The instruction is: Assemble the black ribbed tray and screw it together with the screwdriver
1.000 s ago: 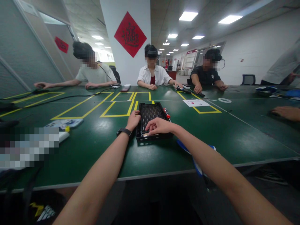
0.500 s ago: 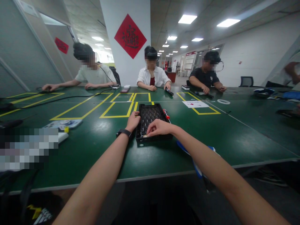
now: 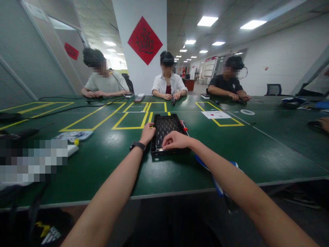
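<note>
A black rectangular tray [image 3: 169, 153] lies on the green table, its floor covered with rows of small shiny parts. My left hand [image 3: 148, 133] grips the tray's left wall, fingertips over the rim. Above the tray's near end, my right hand [image 3: 177, 140] has its fingers pinched together and pointing down. At the near left corner, right by those fingertips, sits a small pale piece [image 3: 160, 149]. What the fingertips hold, if anything, is too small to make out. A red-handled screwdriver [image 3: 184, 126] lies along the tray's right side.
A blue and white item [image 3: 218, 185] lies partly under my right forearm at the table's front edge. White paper [image 3: 216, 114] and a white ring [image 3: 247, 112] lie farther right. Yellow tape [image 3: 128, 128] marks the table. Three people sit across, and cables run at left.
My view has shifted slightly, and my hands keep nearly the same place at the tray. Across the table, the left person's outstretched hand has drawn in and the middle person's hands have come together.
</note>
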`<state>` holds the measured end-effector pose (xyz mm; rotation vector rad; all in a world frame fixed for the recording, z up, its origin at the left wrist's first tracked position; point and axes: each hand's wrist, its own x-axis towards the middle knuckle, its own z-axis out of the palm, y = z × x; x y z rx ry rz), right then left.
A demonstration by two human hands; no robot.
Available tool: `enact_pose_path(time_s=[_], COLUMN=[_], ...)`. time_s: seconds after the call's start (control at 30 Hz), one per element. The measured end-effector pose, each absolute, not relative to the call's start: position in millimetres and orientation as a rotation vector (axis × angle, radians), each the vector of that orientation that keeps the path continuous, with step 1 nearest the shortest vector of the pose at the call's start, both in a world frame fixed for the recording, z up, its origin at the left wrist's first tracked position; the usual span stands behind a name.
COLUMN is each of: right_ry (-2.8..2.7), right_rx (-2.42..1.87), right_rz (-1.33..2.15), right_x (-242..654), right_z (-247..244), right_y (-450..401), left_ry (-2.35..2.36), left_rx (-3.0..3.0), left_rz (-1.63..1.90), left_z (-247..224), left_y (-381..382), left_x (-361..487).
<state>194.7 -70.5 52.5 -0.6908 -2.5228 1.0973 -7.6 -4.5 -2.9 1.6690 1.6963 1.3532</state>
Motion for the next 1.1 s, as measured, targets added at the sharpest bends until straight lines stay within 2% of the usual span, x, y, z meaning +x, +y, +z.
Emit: enact_pose_path(time_s=[0.6,0.83,1.1], right_ry=[-2.481,-2.485,-2.466], right_rx=[-0.712,-0.660,-0.666], right_rz=[1.164,1.090,1.165], right_x=[195.5,195.5,195.6], right_z=[52.5,52.9,52.8], right_y=[-70.1,-71.1,-71.3], left_ry=[1.680,1.629,1.571], left_rx=[1.668,1.626,1.776], left_rz=[1.346,1.357,1.278], left_z=[-6.0,-3.8,4.3], left_y=[-0.4,-1.5,-11.1], left_x=[-8.2,-7.0,-0.6])
